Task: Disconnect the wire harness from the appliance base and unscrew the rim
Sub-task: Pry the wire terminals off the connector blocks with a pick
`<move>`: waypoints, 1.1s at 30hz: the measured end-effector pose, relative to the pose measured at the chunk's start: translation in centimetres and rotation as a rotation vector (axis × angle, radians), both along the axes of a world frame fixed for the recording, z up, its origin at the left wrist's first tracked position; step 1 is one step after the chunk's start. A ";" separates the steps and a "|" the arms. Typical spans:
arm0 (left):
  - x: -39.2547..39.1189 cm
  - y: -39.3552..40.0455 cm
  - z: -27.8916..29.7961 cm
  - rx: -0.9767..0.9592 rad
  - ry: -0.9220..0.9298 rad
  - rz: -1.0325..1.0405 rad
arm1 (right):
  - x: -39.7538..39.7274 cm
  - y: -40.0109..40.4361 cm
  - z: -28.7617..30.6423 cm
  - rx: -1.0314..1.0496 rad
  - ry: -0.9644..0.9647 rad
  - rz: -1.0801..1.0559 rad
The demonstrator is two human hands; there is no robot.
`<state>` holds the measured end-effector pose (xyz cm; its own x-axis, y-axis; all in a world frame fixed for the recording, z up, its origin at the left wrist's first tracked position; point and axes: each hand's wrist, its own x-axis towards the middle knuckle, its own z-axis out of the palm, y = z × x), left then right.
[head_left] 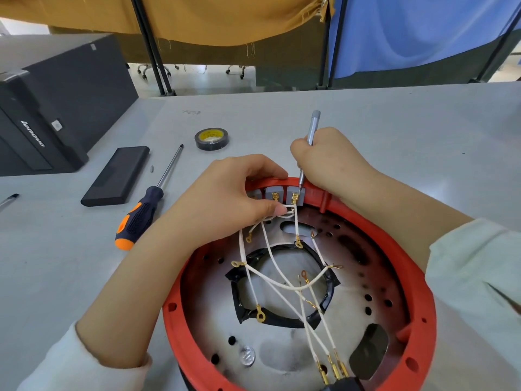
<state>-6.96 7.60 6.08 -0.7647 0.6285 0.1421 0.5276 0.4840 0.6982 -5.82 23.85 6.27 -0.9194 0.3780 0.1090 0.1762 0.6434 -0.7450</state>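
Appliance base (282, 292) is seen at bench (366, 122) front, red rim (394, 244) up, white wire harness (282, 280) sprawled across its plate.

Key relation: brass terminal (295, 197) sits on the rightmost grey block (296, 194) at the rim's 12 o'clock. Slim silver driver (309, 142) is gripped pen-style in the right hand (332, 162), shaft near upright, leaning toward 1 o'clock, tip on that terminal. Left hand (225, 193) is at 9 o'clock of it; thumb and fingers (277, 210) pinch the wire just below. Wire runs toward 6 o'clock, so the pull is judged to go that way. Both hands are close; the right is nearer the screw.

Counts: 3 grey blocks, left one part hidden; 2 drivers including orange-black screwdriver (143, 213); 1 tape roll (211, 139); 1 black case (118, 176); ring lugs roughly 8, exact count cannot be told.
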 end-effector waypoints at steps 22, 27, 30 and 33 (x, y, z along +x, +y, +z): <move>0.3 -0.2 0.1 -0.042 0.058 -0.001 | 1.2 -0.7 -0.1 0.086 0.366 0.080; 0.3 -0.2 0.0 -0.036 0.056 -0.005 | 1.1 -0.4 -0.6 0.062 0.422 0.067; 0.3 -0.2 0.0 -0.036 0.052 -0.009 | 1.0 -0.3 -0.6 0.052 0.403 0.074; 0.2 -0.2 0.1 -0.032 0.054 -0.011 | 0.9 -0.3 -0.6 0.050 0.388 0.088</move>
